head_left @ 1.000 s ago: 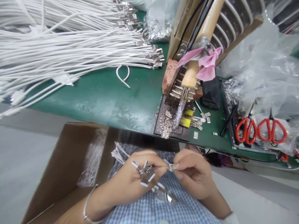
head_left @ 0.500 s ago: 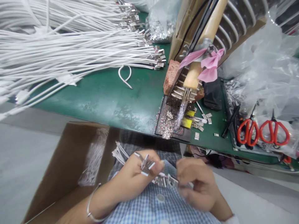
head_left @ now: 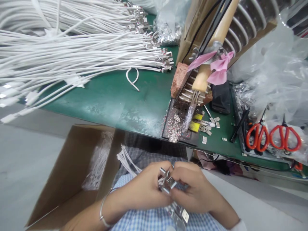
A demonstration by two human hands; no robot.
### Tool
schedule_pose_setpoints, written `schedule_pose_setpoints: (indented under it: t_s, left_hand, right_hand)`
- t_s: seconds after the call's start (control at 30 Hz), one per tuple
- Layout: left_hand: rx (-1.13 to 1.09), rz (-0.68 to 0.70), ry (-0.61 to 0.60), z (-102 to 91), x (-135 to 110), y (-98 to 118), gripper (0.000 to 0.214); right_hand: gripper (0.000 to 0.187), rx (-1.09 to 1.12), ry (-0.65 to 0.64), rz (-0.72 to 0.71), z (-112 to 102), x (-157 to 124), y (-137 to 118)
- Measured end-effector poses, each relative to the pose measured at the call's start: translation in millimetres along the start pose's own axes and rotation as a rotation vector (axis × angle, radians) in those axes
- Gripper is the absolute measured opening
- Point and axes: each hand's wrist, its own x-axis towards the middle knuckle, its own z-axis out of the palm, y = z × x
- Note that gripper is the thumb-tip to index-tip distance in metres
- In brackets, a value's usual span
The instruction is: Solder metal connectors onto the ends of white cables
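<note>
Low in the head view, over my lap, both hands meet around a small cluster of metal clips [head_left: 166, 181] fixed to the ends of white cords [head_left: 127, 159]. My left hand [head_left: 144, 189], with a thin bracelet on its wrist, is closed around the clip bundle. My right hand [head_left: 192, 189] is closed too, its fingertips pinching the clips from the right. More clips [head_left: 179, 214] hang below the hands on the checked cloth.
A green table [head_left: 108, 96] carries a large pile of white cords with clips [head_left: 79, 51], a mounted soldering iron [head_left: 202, 80] over a tray of solder debris [head_left: 174, 123], red scissors [head_left: 271, 138], plastic bags [head_left: 271, 73] and a dark phone [head_left: 221, 98]. An open cardboard box [head_left: 72, 173] stands at my left.
My hands have drawn together and sunk lower toward my lap. The clips, spread across my left fingers before, are now bunched between both hands.
</note>
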Motion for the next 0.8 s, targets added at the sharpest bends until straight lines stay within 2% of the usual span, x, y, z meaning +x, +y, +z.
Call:
schedule_pose_setpoints:
  t_s: [0.13, 0.3, 0.53, 0.67, 0.8]
  left_hand:
    - [0.012, 0.007, 0.045, 4.1, 1.0, -3.1, 0.018]
    - [0.046, 0.004, 0.052, 4.0, 2.3, -0.5, 0.017]
    - [0.005, 0.055, 0.099, -6.0, -1.8, 18.2, 0.018]
    - [-0.040, 0.092, 0.115, -9.1, -5.2, 17.9, 0.018]
    - [-0.038, 0.126, 0.134, -10.5, -8.6, 15.5, 0.016]
  right_hand:
    - [0.009, -0.049, 0.092, 0.010, 5.7, 1.3, -2.3]
    - [0.014, -0.082, 0.223, -0.051, 8.5, -1.1, -2.3]
    - [0.019, 0.168, 0.296, 0.091, 8.0, -9.9, 7.2]
    - [0.032, 0.262, 0.337, 0.136, 10.4, -9.9, 11.0]
    - [0.034, 0.315, 0.305, 0.177, 9.3, -9.4, 13.3]
